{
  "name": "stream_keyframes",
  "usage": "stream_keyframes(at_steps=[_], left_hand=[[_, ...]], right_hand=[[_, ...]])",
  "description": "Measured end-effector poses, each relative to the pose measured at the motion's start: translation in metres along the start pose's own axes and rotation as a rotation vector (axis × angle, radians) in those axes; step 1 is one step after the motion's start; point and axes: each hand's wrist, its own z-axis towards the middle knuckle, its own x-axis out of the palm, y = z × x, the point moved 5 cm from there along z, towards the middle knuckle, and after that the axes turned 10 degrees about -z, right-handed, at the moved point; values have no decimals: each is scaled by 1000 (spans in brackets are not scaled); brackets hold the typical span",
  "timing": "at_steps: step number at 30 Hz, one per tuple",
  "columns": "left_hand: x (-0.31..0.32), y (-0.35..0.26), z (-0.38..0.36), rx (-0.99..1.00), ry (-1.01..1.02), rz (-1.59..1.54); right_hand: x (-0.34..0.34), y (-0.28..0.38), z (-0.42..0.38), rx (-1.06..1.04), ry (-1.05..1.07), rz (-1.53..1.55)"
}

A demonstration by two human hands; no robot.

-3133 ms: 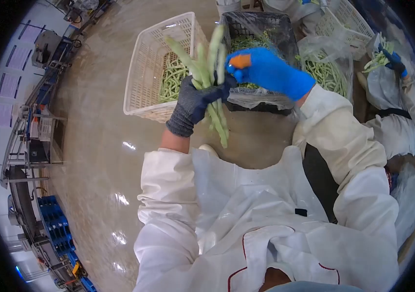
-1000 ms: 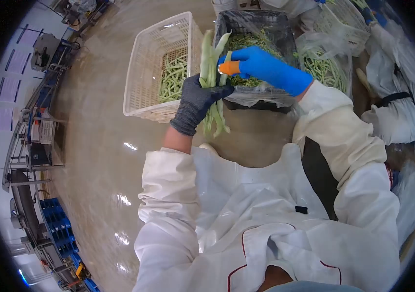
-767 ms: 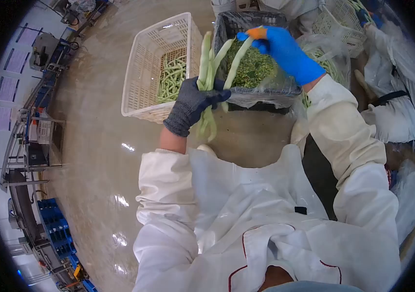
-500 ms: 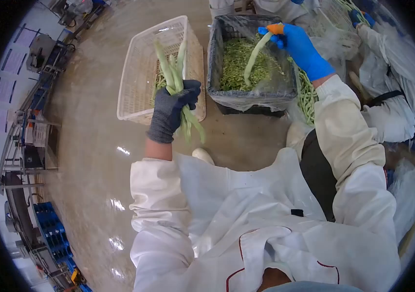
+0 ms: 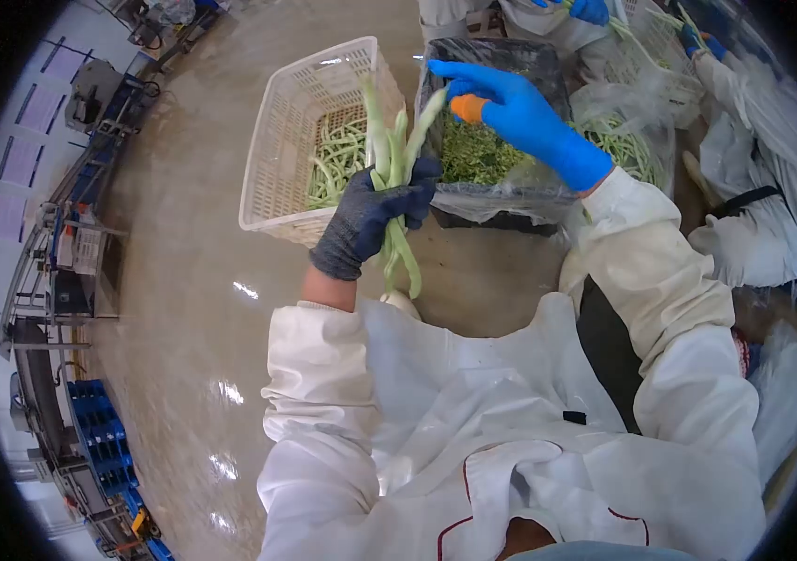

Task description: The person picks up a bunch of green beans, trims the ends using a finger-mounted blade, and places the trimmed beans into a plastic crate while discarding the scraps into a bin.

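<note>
My left hand [image 5: 375, 210], in a dark grey glove, is closed round a bunch of green beans [image 5: 392, 150]. The pods stick up above the fist and hang below it. My right hand [image 5: 520, 117] wears a blue glove with an orange cover [image 5: 468, 108] on the thumb. Its index finger is stretched out and the fingers are apart, close to the top of the rightmost pod; no bean shows in its grasp. Under the right hand stands a dark bin [image 5: 501, 191] lined with clear plastic, with small green trimmings [image 5: 482, 154] in it.
A white basket crate [image 5: 272, 140] holding green beans [image 5: 337, 159] stands on the wet floor [image 5: 183, 234] left of the bin. More beans [image 5: 627, 150] lie in clear plastic at the right. Co-workers' blue-gloved hands [image 5: 590, 11] and white sleeves show at the top right.
My right hand has moved left towards the bunch, and the single bean it held is no longer in its fingers. My left hand has shifted slightly right in view with the beans.
</note>
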Motion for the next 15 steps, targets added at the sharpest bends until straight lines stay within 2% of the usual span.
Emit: stream_keyframes(at_steps=[1,4,7,11,13,15], left_hand=[[1,2,1,-5,-6,0],[-3,5,3,32,-57,145],[-13,4,7,54,-204,311],[-11,2,11,179,-265,204],[-9,3,13,197,-285,287],[-6,6,16,229,-292,307]], right_hand=[[-2,4,-1,-2,-7,-27],[-9,2,-8,166,120,-419],[-9,-3,-15,-56,91,-635],[-5,-9,-18,-50,24,-724],[-2,-6,-15,-8,-7,-792],[-9,-2,-9,105,-72,-529]])
